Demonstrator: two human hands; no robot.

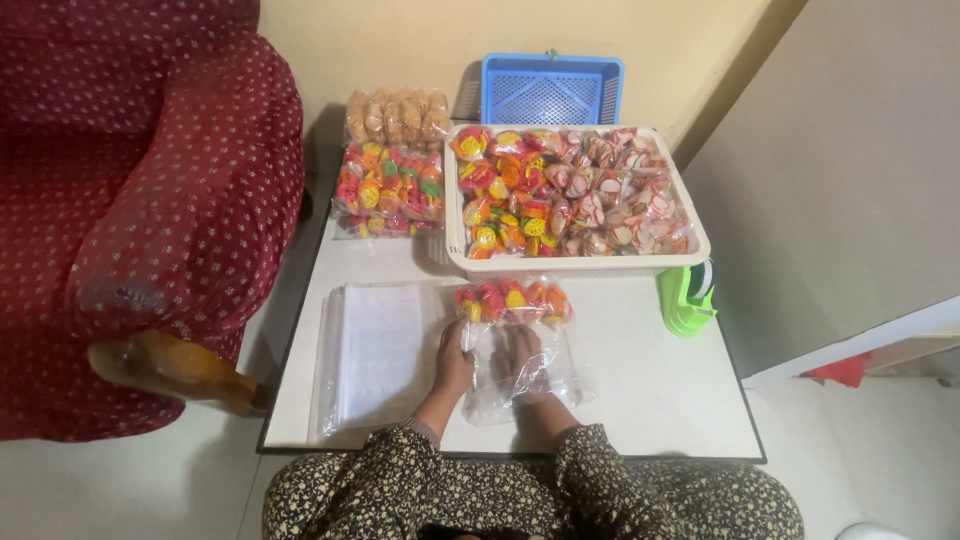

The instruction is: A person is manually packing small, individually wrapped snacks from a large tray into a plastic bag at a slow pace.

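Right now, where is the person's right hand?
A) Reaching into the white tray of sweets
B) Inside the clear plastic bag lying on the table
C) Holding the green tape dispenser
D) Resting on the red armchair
B: the right hand shows through the clear plastic bag, which holds colourful sweets at its far end, while the left hand holds the bag's edge on the white table.

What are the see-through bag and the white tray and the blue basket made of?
The bag looks like thin, glossy clear plastic: it crinkles and shows the right hand through it. The white tray and blue basket look like hard moulded plastic with mesh walls.
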